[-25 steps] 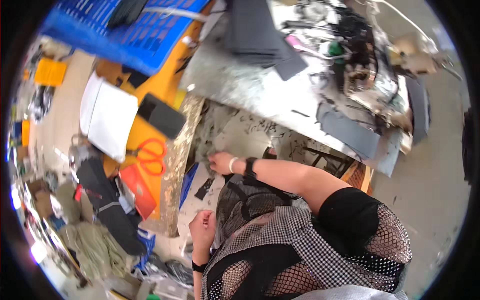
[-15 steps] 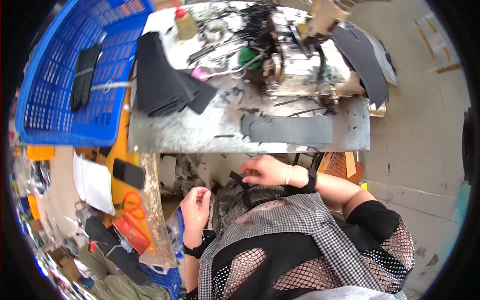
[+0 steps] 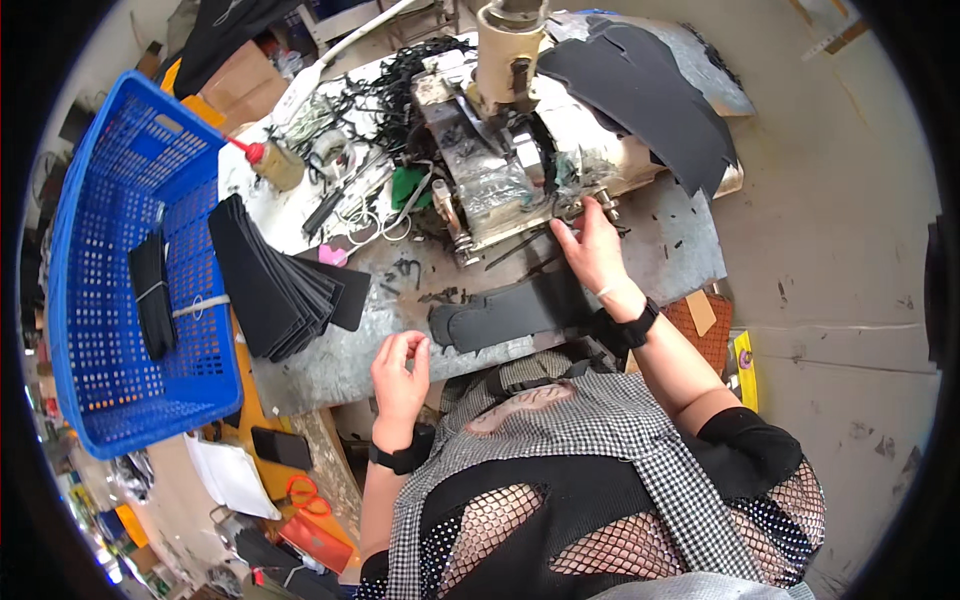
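Right of centre in the frame, the right hand [image 3: 597, 260] is partly open, thumb apart from the fingers, at the front edge of the machine [image 3: 492, 190]; whether it grips anything there cannot be told. Near the centre, the left hand [image 3: 401, 378] is loosely curled with nothing visible in it. Dark flat pieces [image 3: 505, 312] lie between them on the bench [image 3: 305, 385].
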`<state>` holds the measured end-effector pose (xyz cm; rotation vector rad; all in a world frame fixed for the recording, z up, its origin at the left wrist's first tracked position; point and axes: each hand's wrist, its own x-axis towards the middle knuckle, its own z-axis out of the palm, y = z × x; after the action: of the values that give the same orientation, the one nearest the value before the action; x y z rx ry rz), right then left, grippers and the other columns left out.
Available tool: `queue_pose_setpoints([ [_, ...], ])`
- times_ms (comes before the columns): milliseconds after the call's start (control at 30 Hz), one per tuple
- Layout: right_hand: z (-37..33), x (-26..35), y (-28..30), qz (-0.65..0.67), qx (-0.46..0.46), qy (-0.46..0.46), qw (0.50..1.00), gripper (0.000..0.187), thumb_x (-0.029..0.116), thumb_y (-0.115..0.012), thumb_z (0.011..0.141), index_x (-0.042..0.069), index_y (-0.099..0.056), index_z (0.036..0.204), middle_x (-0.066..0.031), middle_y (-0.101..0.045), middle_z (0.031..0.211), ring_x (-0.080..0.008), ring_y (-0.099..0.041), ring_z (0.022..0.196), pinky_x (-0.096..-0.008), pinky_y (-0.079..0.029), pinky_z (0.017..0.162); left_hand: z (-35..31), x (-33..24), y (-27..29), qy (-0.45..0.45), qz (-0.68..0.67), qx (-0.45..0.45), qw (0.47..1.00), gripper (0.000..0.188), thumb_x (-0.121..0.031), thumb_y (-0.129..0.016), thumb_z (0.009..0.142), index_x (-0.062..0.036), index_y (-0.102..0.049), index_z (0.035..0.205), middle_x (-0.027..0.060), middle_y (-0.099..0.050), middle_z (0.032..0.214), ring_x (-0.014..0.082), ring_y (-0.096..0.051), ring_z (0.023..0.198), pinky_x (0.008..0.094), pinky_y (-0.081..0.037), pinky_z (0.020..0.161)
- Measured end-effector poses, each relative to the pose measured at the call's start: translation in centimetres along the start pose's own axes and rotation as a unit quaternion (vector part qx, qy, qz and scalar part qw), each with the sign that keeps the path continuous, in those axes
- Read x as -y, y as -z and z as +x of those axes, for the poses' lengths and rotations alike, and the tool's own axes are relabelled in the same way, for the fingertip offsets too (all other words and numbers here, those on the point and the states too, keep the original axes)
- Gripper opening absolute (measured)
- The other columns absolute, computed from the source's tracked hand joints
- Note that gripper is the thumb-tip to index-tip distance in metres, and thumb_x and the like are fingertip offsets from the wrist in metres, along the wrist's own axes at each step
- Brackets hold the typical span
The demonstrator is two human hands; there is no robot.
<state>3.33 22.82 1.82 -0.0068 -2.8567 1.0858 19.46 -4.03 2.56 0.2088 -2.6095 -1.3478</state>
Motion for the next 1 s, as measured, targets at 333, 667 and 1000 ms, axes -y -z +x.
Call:
queue_pose_setpoints([
  [333,2.2,-0.5,-1.6,-0.09,0.019,-0.028,0.995,0.035,0.022,-0.056,0.087,-0.007,-0.042,0.099,-0.0308,-0.06,0.09,-0.0459,-0.061,0.079,-0.0511,-0.05,0.072,1.1,5.7,-0.7,-0.074,0.055,-0.042,0.995,0.005,-0.001,-0.063,0.083,-0.0009,-0.061,0.087,0.0077,-0.057,0.077,0.0156,-0.053,0.06,0.0259,-0.044,0.055],
  [667,2.6,-0.5,-1.3,-0.124,0.023,-0.013,0.992,0.032,0.021,-0.058,0.086,-0.007,-0.044,0.091,-0.0288,-0.061,0.074,-0.0453,-0.061,0.069,-0.0504,-0.051,0.063,1.6,5.5,-0.7,-0.07,0.072,-0.039,0.994,0.007,0.0,-0.064,0.08,-0.0018,-0.061,0.086,0.0089,-0.058,0.077,0.0218,-0.054,0.063,0.0315,-0.045,0.057],
  [1000,2.5,-1.4,-1.7,-0.139,-0.004,0.042,0.989,0.032,0.023,-0.059,0.085,-0.005,-0.043,0.09,-0.0275,-0.06,0.07,-0.0453,-0.061,0.067,-0.0508,-0.05,0.061,1.0,5.6,-0.5,-0.089,0.079,-0.048,0.992,0.006,0.0,-0.064,0.081,-0.0014,-0.061,0.085,0.0098,-0.059,0.078,0.023,-0.056,0.064,0.031,-0.046,0.057],
])
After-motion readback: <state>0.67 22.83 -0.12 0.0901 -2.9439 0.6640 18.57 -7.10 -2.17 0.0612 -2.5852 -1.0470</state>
